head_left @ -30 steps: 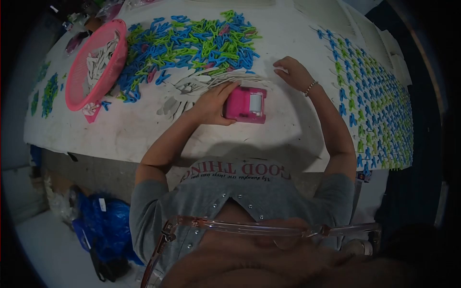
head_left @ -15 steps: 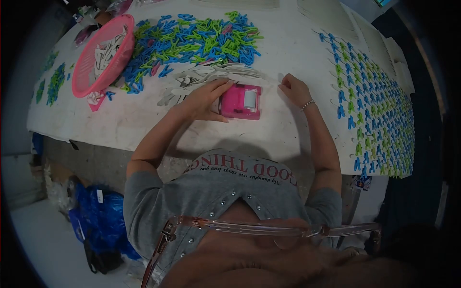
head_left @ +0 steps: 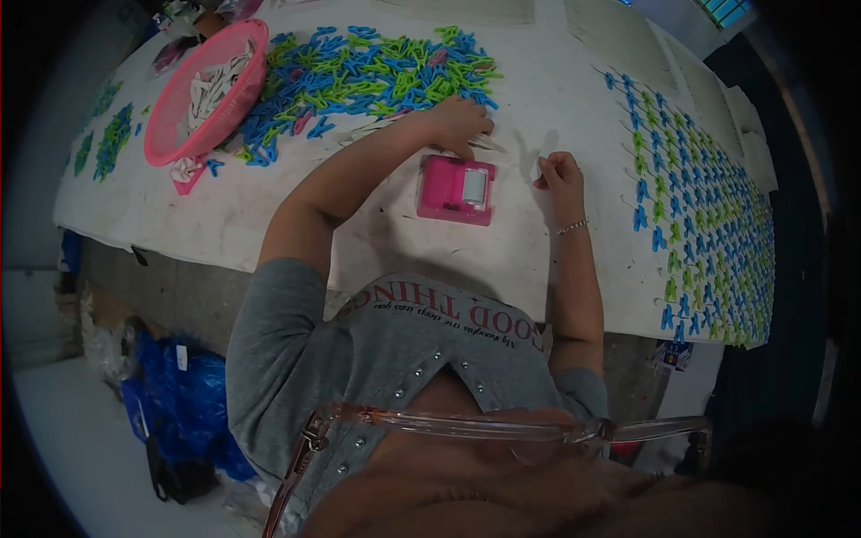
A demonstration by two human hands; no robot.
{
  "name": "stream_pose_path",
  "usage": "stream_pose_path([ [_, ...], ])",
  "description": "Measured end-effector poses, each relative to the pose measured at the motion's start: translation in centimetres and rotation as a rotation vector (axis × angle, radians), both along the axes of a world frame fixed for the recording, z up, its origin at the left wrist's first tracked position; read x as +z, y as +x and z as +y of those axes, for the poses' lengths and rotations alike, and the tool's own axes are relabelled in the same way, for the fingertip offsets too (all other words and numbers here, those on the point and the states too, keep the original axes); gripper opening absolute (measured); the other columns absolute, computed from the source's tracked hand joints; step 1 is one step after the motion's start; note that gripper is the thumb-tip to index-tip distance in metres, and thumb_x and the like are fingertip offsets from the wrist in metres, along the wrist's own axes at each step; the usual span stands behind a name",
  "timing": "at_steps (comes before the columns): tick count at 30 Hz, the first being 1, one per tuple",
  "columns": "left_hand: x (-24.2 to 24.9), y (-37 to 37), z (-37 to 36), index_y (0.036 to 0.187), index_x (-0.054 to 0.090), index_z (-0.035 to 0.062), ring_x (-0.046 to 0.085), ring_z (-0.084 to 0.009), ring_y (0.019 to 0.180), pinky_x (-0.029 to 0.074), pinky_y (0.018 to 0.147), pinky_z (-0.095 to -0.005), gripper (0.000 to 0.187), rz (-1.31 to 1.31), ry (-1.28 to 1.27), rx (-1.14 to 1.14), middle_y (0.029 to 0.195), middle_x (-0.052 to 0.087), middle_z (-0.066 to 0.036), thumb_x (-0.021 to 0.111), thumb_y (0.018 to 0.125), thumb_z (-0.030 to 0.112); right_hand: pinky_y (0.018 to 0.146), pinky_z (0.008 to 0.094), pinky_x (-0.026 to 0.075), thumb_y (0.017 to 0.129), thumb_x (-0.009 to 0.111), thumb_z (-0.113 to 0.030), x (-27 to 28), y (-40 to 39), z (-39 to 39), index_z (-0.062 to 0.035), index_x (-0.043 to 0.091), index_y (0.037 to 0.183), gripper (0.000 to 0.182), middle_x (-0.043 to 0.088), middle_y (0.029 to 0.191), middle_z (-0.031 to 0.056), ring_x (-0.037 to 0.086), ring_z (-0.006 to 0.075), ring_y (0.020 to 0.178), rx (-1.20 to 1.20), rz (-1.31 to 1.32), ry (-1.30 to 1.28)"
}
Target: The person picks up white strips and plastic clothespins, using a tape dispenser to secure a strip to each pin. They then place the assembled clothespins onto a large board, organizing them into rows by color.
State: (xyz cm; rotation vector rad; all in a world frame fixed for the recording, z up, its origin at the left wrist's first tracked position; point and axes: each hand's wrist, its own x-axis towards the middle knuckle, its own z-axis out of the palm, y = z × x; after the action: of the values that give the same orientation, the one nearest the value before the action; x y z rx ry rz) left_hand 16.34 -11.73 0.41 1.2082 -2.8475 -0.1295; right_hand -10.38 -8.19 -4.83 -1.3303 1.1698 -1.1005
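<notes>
My left hand [head_left: 456,125] reaches over the right end of a heap of flat, pale, pointed strips [head_left: 363,132], at the near edge of the clothespin pile. Its fingers and thumb are apart, and the forearm covers much of the heap. Just below this hand lies a pink tape dispenser [head_left: 435,188] with a white roll [head_left: 474,187] in it; the hand is off the dispenser's body. My right hand [head_left: 562,177] is raised to the right of the dispenser, thumb and fingers pinched on a small white piece [head_left: 538,169] whose kind I cannot make out.
Blue and green clothespins [head_left: 377,76] are heaped at the back. A pink basket [head_left: 154,134] of pale strips stands at the left. Rows of clothespins with strips [head_left: 691,206] cover the table's right side. Blue plastic bags [head_left: 193,394] lie on the floor.
My left hand has left the dispenser and moved up and right onto the strips. My right hand has shifted slightly right and down, and a small white piece now shows in its pinch.
</notes>
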Motion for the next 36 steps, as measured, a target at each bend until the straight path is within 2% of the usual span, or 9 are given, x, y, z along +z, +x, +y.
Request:
stream_pose_path([
  [6,0.4,2.7,1.0,0.107,0.062,0.0137,0.054,-0.0305,0.103,0.039,0.092,-0.0414,0.036,0.074,0.002,-0.144,0.104,0.06,-0.008,0.071,0.074,0.022,0.053,0.0219,0.05,0.092,0.063,-0.014,-0.4,-0.7,-0.3,-0.006,0.052,0.091,0.014,0.055,0.07,-0.0009,0.057,0.0076,0.056,0.045,-0.054,0.0],
  [8,1.3,4.8,1.9,0.105,0.06,0.0133,0.058,-0.0303,0.097,0.041,0.089,-0.0431,0.029,0.378,0.066,-0.042,0.098,0.062,-0.008,0.069,0.077,0.016,0.053,0.0219,0.05,0.092,0.062,-0.014,-0.3,-0.7,-0.2,-0.0059,0.052,0.092,0.014,0.055,0.07,-0.0008,0.057,0.0076,0.056,0.044,-0.08,0.012],
  [11,4.2,8.1,4.9,0.106,0.058,0.0141,0.062,-0.0302,0.09,0.043,0.086,-0.046,0.028,0.402,0.223,0.273,0.09,0.064,-0.008,0.068,0.079,0.015,0.053,0.0219,0.051,0.092,0.062,-0.013,-0.4,-0.7,-0.2,-0.0057,0.051,0.093,0.013,0.055,0.07,-0.0008,0.057,0.0075,0.057,0.05,-0.103,0.019],
  [15,4.6,13.7,7.3,0.105,0.056,0.0154,0.064,-0.0297,0.084,0.043,0.091,-0.0476,0.027,0.287,0.126,0.355,0.085,0.066,-0.008,0.069,0.081,0.016,0.057,0.0223,0.048,0.092,0.062,-0.012,-0.4,-0.5,0.0,-0.0067,0.053,0.098,0.012,0.059,0.073,0.0004,0.057,0.0088,0.06,0.043,-0.098,-0.008],
  [17,4.5,16.0,8.7,0.111,0.056,0.0173,0.062,-0.0301,0.1,0.038,0.102,-0.05,0.032,-0.02,0.068,0.328,0.103,0.065,-0.009,0.069,0.082,0.021,0.059,0.0225,0.048,0.092,0.062,-0.011,0.3,-0.2,0.5,-0.0057,0.054,0.099,0.012,0.061,0.075,0.0017,0.058,0.009,0.062,0.032,-0.054,0.014],
  [21,3.6,16.5,14.7,0.12,0.057,0.0183,0.049,-0.0304,0.124,0.024,0.113,-0.0515,0.041,0.067,-0.244,0.306,0.131,0.053,-0.012,0.07,0.082,0.027,0.062,0.0226,0.053,0.091,0.063,-0.012,-1.5,-0.7,-0.4,-0.0012,0.058,0.1,0.014,0.062,0.08,0.001,0.059,0.0071,0.065,0.056,-0.049,0.028],
  [23,1.9,15.2,17.7,0.13,0.054,0.0236,0.029,-0.0334,0.14,0.017,0.115,-0.0541,0.051,0.182,-0.229,0.329,0.148,0.036,-0.011,0.068,0.083,0.037,0.062,0.0231,0.053,0.092,0.062,-0.013,-0.8,0.0,-0.1,-0.0013,0.059,0.097,0.013,0.062,0.079,0.0008,0.059,0.0071,0.065,0.065,-0.083,0.012],
  [30,-4.2,14.7,15.9,0.128,0.058,0.0239,0.03,-0.0358,0.139,0.019,0.113,-0.0551,0.04,0.147,-0.268,0.367,0.149,0.037,-0.01,0.063,0.089,0.031,0.065,0.024,0.053,0.094,0.059,-0.013,0.2,1.0,0.7,-0.0042,0.059,0.1,0.011,0.06,0.078,-0.0006,0.061,0.0082,0.07,0.024,-0.074,0.103],
  [36,-2.0,8.0,14.7,0.142,0.039,0.0148,0.034,-0.0347,0.136,0.017,0.112,-0.0578,0.092,0.396,-0.169,0.248,0.145,0.037,-0.017,0.078,0.067,0.051,0.068,0.0258,0.055,0.092,0.059,-0.007,1.0,2.5,1.8,-0.0012,0.056,0.11,0.019,0.06,0.083,0.0003,0.062,0.0108,0.079,0.064,-0.172,-0.013],
])
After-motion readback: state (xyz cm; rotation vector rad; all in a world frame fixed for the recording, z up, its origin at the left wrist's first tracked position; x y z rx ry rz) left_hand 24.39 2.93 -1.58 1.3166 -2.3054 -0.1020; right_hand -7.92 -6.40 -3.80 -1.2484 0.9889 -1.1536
